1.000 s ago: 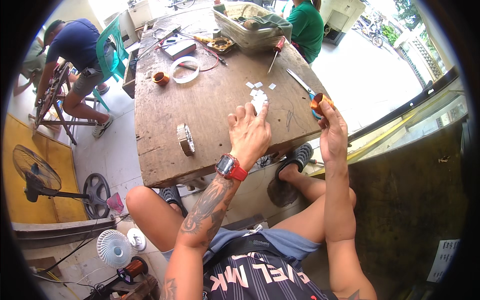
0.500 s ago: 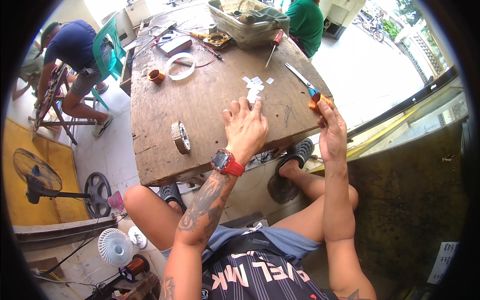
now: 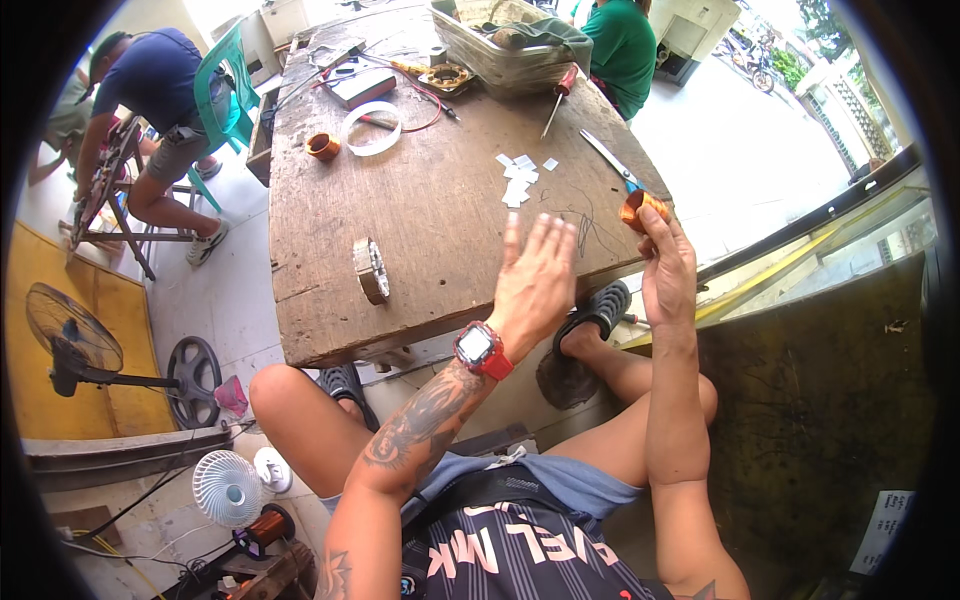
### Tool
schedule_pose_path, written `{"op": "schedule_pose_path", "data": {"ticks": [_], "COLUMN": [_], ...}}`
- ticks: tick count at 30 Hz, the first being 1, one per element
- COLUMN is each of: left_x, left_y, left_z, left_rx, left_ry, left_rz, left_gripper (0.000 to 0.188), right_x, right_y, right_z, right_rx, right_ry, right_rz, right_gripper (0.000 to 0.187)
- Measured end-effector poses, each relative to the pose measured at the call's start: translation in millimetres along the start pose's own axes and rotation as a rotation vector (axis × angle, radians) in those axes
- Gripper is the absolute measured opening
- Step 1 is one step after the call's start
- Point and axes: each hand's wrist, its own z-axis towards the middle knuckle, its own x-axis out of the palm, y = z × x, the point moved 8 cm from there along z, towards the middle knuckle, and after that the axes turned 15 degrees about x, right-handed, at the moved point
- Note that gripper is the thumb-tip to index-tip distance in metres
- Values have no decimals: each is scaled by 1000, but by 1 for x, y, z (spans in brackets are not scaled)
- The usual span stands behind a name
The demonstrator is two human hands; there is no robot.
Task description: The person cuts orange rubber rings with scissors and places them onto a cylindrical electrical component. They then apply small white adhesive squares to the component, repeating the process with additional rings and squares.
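My right hand [image 3: 668, 275] pinches a copper wire coil [image 3: 640, 211] at the table's right edge, thumb and fingers round its near side. My left hand [image 3: 538, 268], a red watch on its wrist, is over the near part of the table with fingers stretched and nothing in it. Just beyond its fingertips lie several small white slips [image 3: 517, 185], partly overlapping. Scissors [image 3: 608, 158] with a blue handle rest beside the coil, their handle partly hidden behind it. Thin dark strands [image 3: 590, 235] lie between my two hands.
On the wooden table [image 3: 440, 240] are a slotted metal ring [image 3: 371, 270], another copper coil [image 3: 322, 147], a white ring [image 3: 371, 129], a multimeter [image 3: 360, 87], a screwdriver [image 3: 559, 100] and a plastic bin [image 3: 510, 60]. Fans [image 3: 228, 488] stand lower left. Other people are beyond the table.
My left hand has drawn back from the white slips and shifted right, its fingers straightening. The right hand still holds the coil in nearly the same place. The view has shifted slightly.
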Motion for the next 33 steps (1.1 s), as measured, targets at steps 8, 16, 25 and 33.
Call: {"op": "schedule_pose_path", "data": {"ticks": [8, 16, 25, 33], "left_x": [-57, -226, -218, -205], "left_y": [-62, 64, 166, 153], "left_z": [-41, -102, -172, -160], "left_rx": [398, 146, -285, -141], "left_ry": [260, -27, -457, -200], "left_rz": [-779, -949, -725, -515], "left_gripper": [48, 44, 48, 84], "right_x": [40, 217, 273, 254], "right_y": [15, 30, -9, -25], "right_z": [-5, 43, 52, 9], "right_rx": [15, -788, -1009, -907], "right_ry": [54, -18, 36, 220], "right_rz": [-324, -1092, -1512, -1612], "right_gripper": [34, 32, 21, 20]}}
